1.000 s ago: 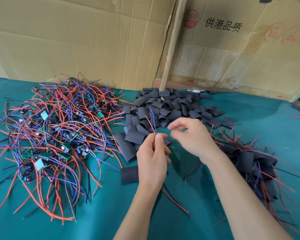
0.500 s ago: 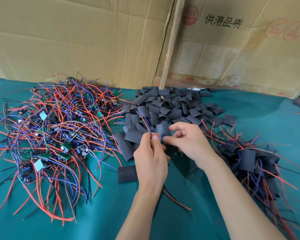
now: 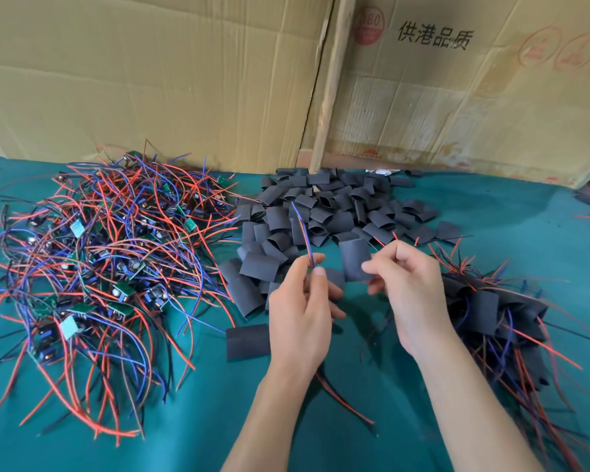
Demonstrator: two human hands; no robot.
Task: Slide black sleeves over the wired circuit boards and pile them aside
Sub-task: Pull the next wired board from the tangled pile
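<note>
On the cardboard box (image 3: 457,97) behind the green table (image 3: 184,437), print is reading "供港品质". Left hand (image 3: 300,321) is pinching red-and-blue wires (image 3: 302,233) upright; right hand (image 3: 409,294) is pinching a black sleeve (image 3: 355,260), now lifted clear of the sleeve pile (image 3: 321,212). Unsleeved boards (image 3: 99,267) are lying left, sleeved pile (image 3: 491,308) right.

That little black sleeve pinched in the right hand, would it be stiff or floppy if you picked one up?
Probably light and thin: the right hand holds the black sleeve up by one edge with fingertips alone. It likely keeps some shape, since it stands flat without drooping. Sleeves in the pile lie curled or flattened, so it would probably squash easily and not roll.
</note>
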